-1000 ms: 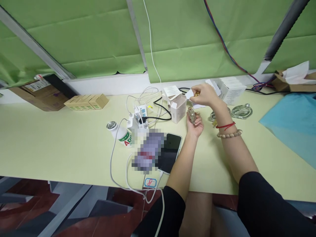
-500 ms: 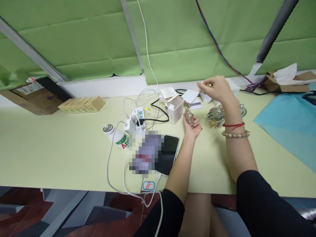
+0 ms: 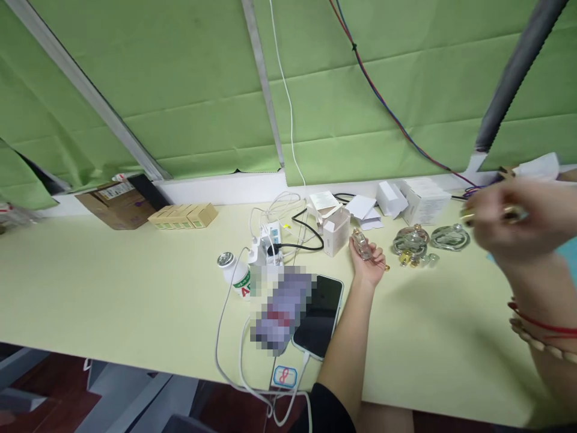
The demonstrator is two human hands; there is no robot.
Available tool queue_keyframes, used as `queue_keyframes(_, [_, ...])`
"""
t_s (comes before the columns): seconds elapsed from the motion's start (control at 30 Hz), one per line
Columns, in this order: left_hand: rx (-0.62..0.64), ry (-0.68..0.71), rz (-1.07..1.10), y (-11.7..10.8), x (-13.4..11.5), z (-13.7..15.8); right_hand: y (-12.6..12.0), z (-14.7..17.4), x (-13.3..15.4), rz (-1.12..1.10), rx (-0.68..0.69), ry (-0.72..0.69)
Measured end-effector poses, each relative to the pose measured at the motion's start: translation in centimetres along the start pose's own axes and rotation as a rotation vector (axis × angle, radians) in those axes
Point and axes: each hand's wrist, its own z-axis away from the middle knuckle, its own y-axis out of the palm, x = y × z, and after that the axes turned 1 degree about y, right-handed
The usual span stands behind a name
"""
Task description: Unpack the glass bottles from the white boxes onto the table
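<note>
A small clear glass perfume bottle (image 3: 361,245) lies in my left hand (image 3: 372,269), which is closed around it, palm up, above the table. A small gold-coloured ring or cap (image 3: 387,267) is beside its fingertips. My right hand (image 3: 527,222) is raised at the far right, smeared by motion, its fingers curled in. Gold-coloured, shiny bits show between those fingers; their exact kind is unclear. Between the hands lie two flat, rounded glass perfume bottles, one left (image 3: 410,240) and one right (image 3: 451,238), with several small gold and clear caps (image 3: 408,258) in front.
Opened white boxes (image 3: 336,231) and a larger white box (image 3: 426,201) stand along the back. Two phones lie left of my left arm, one dark-screened (image 3: 319,313). Farther left are a power strip (image 3: 271,240) with cables, a white bottle (image 3: 235,273) and cardboard boxes (image 3: 183,216).
My right hand has swung to the right, away from my left hand, uncovering the glass bottles and caps. The camera view has shifted. My left hand still holds its bottle.
</note>
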Motion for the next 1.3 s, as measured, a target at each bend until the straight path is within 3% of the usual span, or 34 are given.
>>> queue_keyframes(0.1, [-0.011,-0.018,0.013,0.2,0.1,-0.1,1.5,2.6,-2.2,0.064,0.274,-0.229])
queue_keyframes(0.23, [-0.025,-0.009,-0.004,0.4,0.0,-0.1,4.3,5.0,-6.1,0.095,0.46,-0.232])
queue_keyframes(0.4, [0.015,-0.018,0.021,0.2,-0.1,-0.2,6.3,6.5,-9.9,0.139,0.354,-0.114])
queue_keyframes(0.53, [0.047,0.001,0.068,0.1,-0.3,-0.3,7.4,7.5,-11.1,0.132,0.277,-0.078])
queue_keyframes(0.83, [0.024,0.024,0.04,0.1,0.0,-0.3,7.9,7.9,-11.8,0.017,0.331,-0.215])
queue_keyframes(1.03, [0.021,0.03,0.031,0.0,0.0,-0.2,8.0,8.0,-11.5,-0.117,0.307,-0.172])
queue_keyframes(1.3, [0.023,0.018,0.019,0.2,0.0,-0.3,7.0,7.2,-10.8,-0.283,0.424,-0.146])
